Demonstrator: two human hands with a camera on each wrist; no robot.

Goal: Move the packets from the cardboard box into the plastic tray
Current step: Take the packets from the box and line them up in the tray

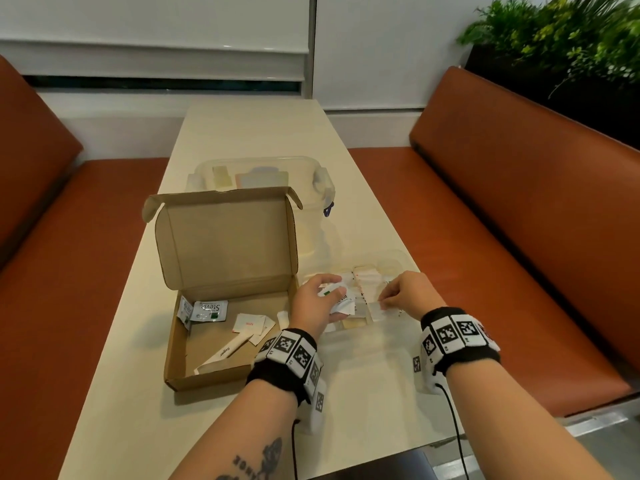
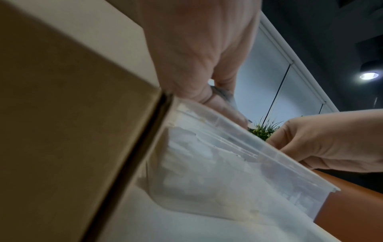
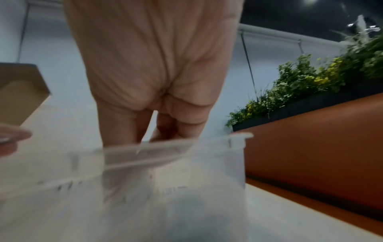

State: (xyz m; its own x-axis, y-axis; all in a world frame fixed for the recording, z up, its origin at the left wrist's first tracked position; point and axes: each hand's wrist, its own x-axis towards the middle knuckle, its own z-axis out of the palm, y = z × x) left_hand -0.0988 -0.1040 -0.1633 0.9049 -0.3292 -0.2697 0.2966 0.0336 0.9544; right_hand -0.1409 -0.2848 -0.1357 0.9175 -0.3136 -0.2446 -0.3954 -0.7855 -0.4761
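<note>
An open cardboard box (image 1: pixel 194 358) lies on the table with its lid up. Inside it are Stevia packets (image 1: pixel 209 310), small white sachets (image 1: pixel 251 323) and a long sugar stick (image 1: pixel 227 351). To its right stands a clear plastic tray (image 1: pixel 398 259) with dividers, white packets in its compartments. My left hand (image 1: pixel 317 301) is over the tray's left side and grips a bunch of white packets (image 1: pixel 341 301). My right hand (image 1: pixel 401 292) pinches a small white packet (image 1: pixel 375 308) over the tray's middle. In the wrist views the tray wall (image 2: pixel 228 163) hides the fingertips.
A clear lidded container (image 1: pixel 263 178) with blue clips stands behind the box. Orange bench seats (image 1: pixel 519 237) flank the cream table (image 1: pixel 249 133). A planter with green plants (image 1: pixel 568 32) sits behind the right bench. The table's near edge is just below my forearms.
</note>
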